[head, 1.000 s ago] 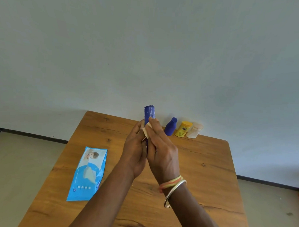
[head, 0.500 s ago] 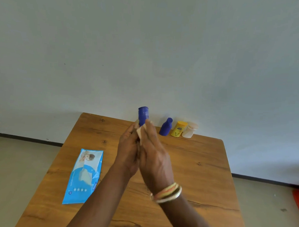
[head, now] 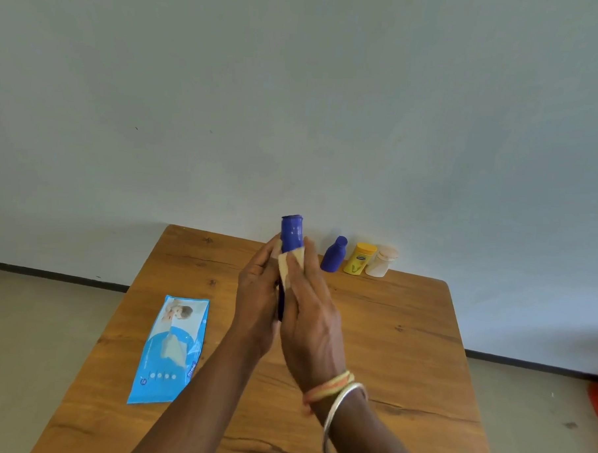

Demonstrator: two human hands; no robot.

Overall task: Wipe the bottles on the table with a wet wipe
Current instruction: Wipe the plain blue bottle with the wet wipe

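**Q:** Where is the tall blue bottle (head: 292, 234)?
**A:** Upright above the counter (head: 389, 333). My left hand (head: 256, 300) grips its lower body. My right hand (head: 311, 316) lays straight fingers (head: 309, 261) on the wet wipe (head: 291, 263), pressing it to the side.
**Q:** Handling?
**A:** Probably light, rigid, slick when wet. Grip low.
**Q:** Obstructions?
**A:** None close. The small blue bottle (head: 334, 255), yellow bottle (head: 358, 259) and pale bottle (head: 380, 262) stand at the far edge. The wipe pack (head: 170, 351) lies to the left.
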